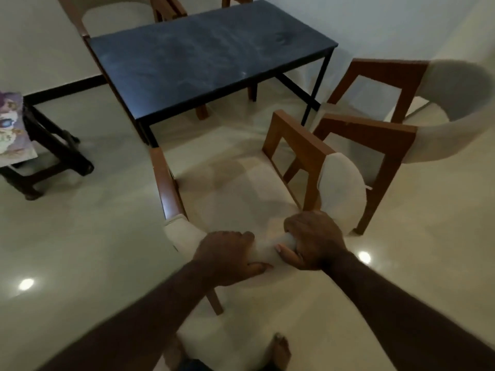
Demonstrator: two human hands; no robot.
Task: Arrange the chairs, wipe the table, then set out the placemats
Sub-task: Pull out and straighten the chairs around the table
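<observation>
A wooden chair (294,148) with a white padded curved back stands right in front of me, facing the dark blue-black table (209,60). My left hand (227,255) and my right hand (313,239) both grip the top of its padded backrest, side by side. The chair's front edge lies a short way off the table's near end. A second, matching chair (380,135) stands close on the right, angled toward the table's corner. The tabletop is bare and shows faint streaks.
More chairs (112,14) stand at the table's far side and far left. A dark low stand (53,153) with a patterned cloth (10,124) sits at the left. The floor is pale glossy tile. My bare foot (280,349) shows at the bottom.
</observation>
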